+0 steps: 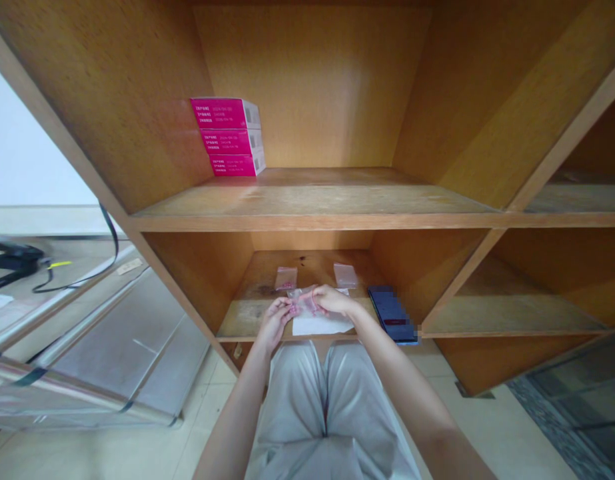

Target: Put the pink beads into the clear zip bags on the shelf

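Hands: we see two, our left hand [276, 325] and our right hand [337, 300], both reaching into the lower shelf [247, 327].
Grip: both hands are closed, fingers pinching the held bag [307, 303] from either side.
Bags: we count three. The held one sits just above the front edge, near the middle; two more lie toward the back, well apart, the left bag [286, 278] and the right bag [346, 275].
Held bag: clear, thin and crumpled, with something pink inside, too blurred to tell.
Paper: one white sheet [322, 325] lies at the front edge, under our hands.
Phone: one dark phone [391, 313] lies at the right of the paper, near the shelf's right wall, tilted over the front edge.
Boxes: three pink boxes [227, 137] stand stacked on the upper shelf [312, 200], toward its left wall.
Surface: we work at a wooden shelf unit [467, 227] with worn boards.
Room: a tiled floor [207, 393] runs below, with a plastic-wrapped panel [117, 353] at left and a patterned rug [562, 413] at right.
Legs: our pale trousers [327, 400] fill the lower middle.
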{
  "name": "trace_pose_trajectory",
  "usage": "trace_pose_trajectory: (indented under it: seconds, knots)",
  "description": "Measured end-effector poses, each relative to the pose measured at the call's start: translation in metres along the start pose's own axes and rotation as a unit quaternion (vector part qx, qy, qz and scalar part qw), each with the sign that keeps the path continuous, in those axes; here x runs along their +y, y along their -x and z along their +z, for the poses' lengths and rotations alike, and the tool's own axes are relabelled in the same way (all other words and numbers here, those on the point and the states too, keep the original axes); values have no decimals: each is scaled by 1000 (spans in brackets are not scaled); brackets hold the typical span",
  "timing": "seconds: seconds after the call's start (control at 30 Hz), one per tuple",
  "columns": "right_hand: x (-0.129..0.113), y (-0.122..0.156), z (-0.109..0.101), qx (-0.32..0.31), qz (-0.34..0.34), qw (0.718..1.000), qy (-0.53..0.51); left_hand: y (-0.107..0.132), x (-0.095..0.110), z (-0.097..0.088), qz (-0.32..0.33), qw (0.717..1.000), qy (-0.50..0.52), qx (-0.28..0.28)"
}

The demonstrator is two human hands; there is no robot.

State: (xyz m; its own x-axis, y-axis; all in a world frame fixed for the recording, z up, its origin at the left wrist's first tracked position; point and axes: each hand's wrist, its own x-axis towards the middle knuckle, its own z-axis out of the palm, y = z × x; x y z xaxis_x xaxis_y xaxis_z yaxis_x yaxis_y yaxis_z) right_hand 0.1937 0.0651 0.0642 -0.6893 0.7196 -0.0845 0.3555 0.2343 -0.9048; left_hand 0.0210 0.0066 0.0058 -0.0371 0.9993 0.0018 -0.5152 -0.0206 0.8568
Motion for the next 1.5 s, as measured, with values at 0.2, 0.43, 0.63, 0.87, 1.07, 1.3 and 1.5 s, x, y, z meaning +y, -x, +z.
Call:
trace_pose_trajectory:
  seconds: [0.2, 0.43, 0.63, 0.87, 1.07, 1.3, 1.5]
  knots:
    - [10, -3, 2, 17, 3, 999, -38, 2, 2, 2, -3, 1000, -7, 0]
    - [-10, -1, -4, 22, -3, 1000, -22, -5, -1, -6, 21, 998, 56, 38]
    - [-39, 7, -11, 0, -2, 999, -44, -2, 1, 4, -11, 1000, -7, -12]
    - [-34, 4, -3, -30, -5, 997, -66, 4, 1, 26, -57, 989, 4, -138]
    - [-25, 5, 2, -25, -11, 994, -104, -6, -7, 24, -27, 995, 39, -92]
    - [-23, 4, 3, -9, 22, 991, -134, -11, -3, 30, 0, 993, 29, -118]
    - [-15, 2, 5, 1, 8, 989, -146, -17, -10, 24, -4, 992, 44, -116]
